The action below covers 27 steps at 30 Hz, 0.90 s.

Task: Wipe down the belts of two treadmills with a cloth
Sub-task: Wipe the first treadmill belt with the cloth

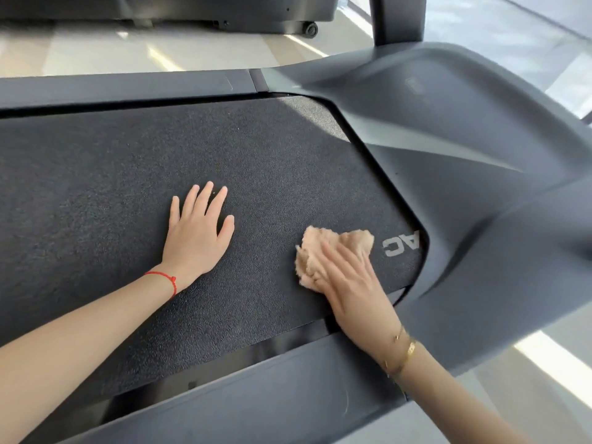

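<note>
Right hand point(349, 277) at five o'clock, fingers straight, pressing a fluffy peach cloth point(333, 248) flat on the dark belt point(128, 193) beside grey letters point(400, 243), left hand point(197, 232) at nine o'clock of it, flat and spread wide, holding nothing, second treadmill point(224, 11) at twelve o'clock.

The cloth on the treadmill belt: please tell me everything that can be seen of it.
The cloth is a small, pale peach piece of fluffy, towel-like fabric, crumpled rather than folded flat. It lies on the dark textured belt, near the end with grey letters and close to the motor cover. The right hand presses on it with straight fingers, covering its near part. The left hand rests apart from it.
</note>
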{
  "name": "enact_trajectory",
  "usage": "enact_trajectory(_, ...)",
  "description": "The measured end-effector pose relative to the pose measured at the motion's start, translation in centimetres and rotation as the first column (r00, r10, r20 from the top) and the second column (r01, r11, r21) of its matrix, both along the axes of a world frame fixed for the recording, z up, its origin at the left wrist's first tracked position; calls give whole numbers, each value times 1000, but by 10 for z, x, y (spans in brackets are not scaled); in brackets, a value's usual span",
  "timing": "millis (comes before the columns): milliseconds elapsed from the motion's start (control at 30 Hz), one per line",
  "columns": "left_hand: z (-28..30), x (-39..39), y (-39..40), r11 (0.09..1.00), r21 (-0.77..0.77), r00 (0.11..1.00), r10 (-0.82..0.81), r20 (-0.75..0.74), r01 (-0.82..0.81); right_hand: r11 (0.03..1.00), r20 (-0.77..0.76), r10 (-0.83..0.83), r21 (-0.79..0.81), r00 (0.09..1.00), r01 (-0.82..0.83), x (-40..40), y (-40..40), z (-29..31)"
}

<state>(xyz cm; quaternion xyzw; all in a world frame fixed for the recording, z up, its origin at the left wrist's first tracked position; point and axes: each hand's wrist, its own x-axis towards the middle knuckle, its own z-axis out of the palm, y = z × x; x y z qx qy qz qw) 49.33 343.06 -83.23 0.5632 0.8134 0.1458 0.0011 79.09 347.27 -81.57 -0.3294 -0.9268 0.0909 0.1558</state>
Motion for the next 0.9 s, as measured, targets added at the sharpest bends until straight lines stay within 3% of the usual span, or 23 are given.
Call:
enact_trajectory(200, 1, -1, -1, 1000, 18, 1000, -14, 0, 14, 990, 36, -139, 31, 990, 138, 31, 47, 3)
enact_trajectory(300, 0, 0, -1, 1000, 21, 1000, -12, -1, 12, 967, 94, -244, -49, 965, 250, 33, 72, 7)
enact_trajectory(567, -1, -1, -1, 1000, 24, 1000, -2, 5, 2, 991, 54, -20, -129, 998, 27, 36, 17, 19)
enact_trajectory(733, 0, -2, -1, 1000, 8, 1000, -13, 18, 13, 995, 109, 51, -90, 993, -42, 13, 56, 16)
enact_trajectory(900, 5, -3, -3, 998, -26, 998, 61, 33, -60, 999, 103, -21, -42, 994, 25, -60, 109, 18)
